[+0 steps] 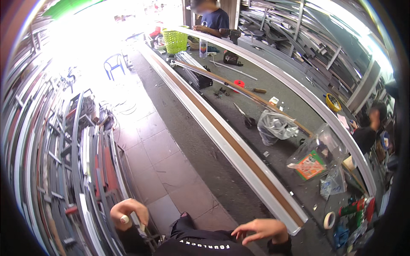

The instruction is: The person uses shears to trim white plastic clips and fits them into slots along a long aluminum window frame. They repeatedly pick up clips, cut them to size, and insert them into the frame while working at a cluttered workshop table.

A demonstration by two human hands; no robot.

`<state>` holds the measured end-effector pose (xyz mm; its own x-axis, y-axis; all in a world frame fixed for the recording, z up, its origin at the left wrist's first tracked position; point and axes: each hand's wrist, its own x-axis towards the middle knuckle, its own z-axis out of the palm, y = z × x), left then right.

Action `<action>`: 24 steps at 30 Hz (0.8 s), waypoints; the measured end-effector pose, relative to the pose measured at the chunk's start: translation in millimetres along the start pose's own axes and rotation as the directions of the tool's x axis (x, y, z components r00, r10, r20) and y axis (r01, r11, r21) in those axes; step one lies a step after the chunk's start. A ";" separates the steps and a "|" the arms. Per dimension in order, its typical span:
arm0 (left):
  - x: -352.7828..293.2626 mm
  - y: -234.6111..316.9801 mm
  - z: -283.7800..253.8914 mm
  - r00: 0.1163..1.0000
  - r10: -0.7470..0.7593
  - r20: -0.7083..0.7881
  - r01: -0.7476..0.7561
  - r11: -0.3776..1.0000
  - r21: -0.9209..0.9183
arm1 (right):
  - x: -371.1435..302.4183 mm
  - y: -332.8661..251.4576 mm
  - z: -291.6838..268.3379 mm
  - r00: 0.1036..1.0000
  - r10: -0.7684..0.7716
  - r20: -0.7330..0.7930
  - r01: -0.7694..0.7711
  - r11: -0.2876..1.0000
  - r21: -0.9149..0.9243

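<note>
My left hand (130, 212) is curled, held out over the floor beside the racks. From it pokes the pale round end of a thing whose kind I cannot make out. My right hand (264, 230) is empty, fingers loosely stretched and apart, just left of the near end of a long white profile with a brown strip (239, 147). That profile lies lengthwise along the bench's near edge, and I see no contact between it and the hand. A second long white profile (294, 83) runs along the far side of the bench, curved by the lens.
On the bench lie a brown strip (256, 96), clear plastic bags (277, 128), a red tape roll (239, 84), a cream tape roll (329, 220) and a green basket (175, 41). Racks of metal profiles (55, 162) line the left. Two people (215, 20) (366, 135) are across the bench.
</note>
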<state>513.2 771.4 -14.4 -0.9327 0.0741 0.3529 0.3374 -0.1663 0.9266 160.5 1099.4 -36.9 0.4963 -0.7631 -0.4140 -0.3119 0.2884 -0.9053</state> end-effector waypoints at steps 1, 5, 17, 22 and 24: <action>-27.3 7.0 -5.8 0.975 -0.086 -0.205 0.098 0.994 0.052 | 21.1 -9.5 -15.0 0.995 -0.074 -0.061 0.074 0.997 -0.002; -72.7 23.7 -37.3 0.693 -0.148 -0.705 0.311 0.944 0.107 | 105.3 -49.3 -79.8 0.869 -0.097 -0.485 0.031 0.989 -0.142; 57.5 -48.5 -219.1 0.919 -0.390 -0.062 0.378 0.913 -0.155 | 156.5 -53.2 -317.5 -0.079 -0.404 -0.911 -0.683 0.687 -0.246; 139.2 -46.6 -314.3 0.863 -0.494 0.104 0.498 0.867 -0.014 | 153.1 -20.3 -411.5 -0.124 -0.307 -0.944 -0.860 0.508 -0.052; 159.2 -30.1 -360.4 0.868 -0.490 0.086 0.486 0.872 0.058 | 155.0 -9.7 -446.3 -0.105 -0.169 -0.980 -0.913 0.406 0.028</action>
<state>308.7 433.8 -33.0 -0.9634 0.2307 -0.1363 -0.1520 -0.0518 0.9870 -121.1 720.2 -50.0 -0.7935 -0.5355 0.2892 -0.5574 0.8302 0.0078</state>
